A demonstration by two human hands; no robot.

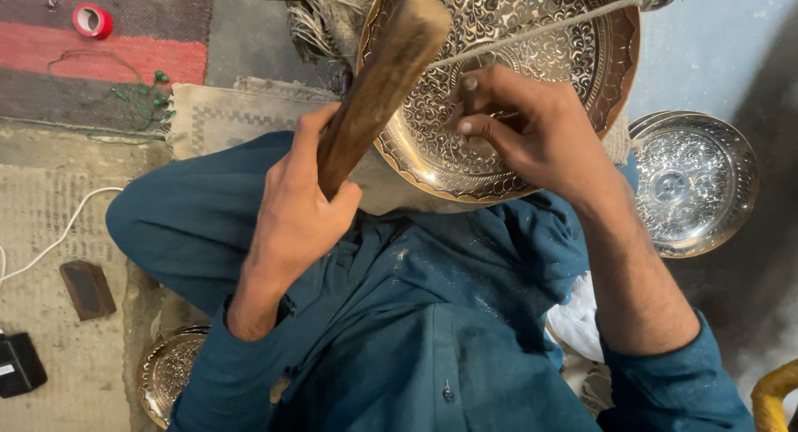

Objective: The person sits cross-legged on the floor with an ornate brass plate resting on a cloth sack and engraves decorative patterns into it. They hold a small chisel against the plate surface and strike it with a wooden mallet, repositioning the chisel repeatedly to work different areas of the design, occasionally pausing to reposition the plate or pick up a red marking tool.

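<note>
Engraved brass tray (573, 58) fills the top middle of the view, propped on the person's lap against the dark teal clothing (416, 332), its scalloped rim toward the body and its face covered in fine curling ornament. A taut cord (540, 29) crosses the tray's upper part from the centre toward the top right edge.

Next in size, the left hand (295, 220) is wrapped in a closed fist around the lower end of a thick wooden mallet (378, 83), which slants up and to the right so that its blunt head lies over the tray's left rim. The right hand (519, 129) rests on the tray's face, fingers pressed together and pinching a thin dark metal punch (470, 87) that stands nearly upright, its tip on the ornament (the exact contact spot is hidden by the fingers).

At the right edge of the floor lies a smaller silvery engraved dish (694, 183), well apart from the hands. Another brass dish (166, 374) peeks from beneath the left elbow at the bottom left. On the mat at the left sit a small brown block (86, 289), a white cable (58, 233) and, at the top left corner on the striped rug, a red tape roll (91, 21).
</note>
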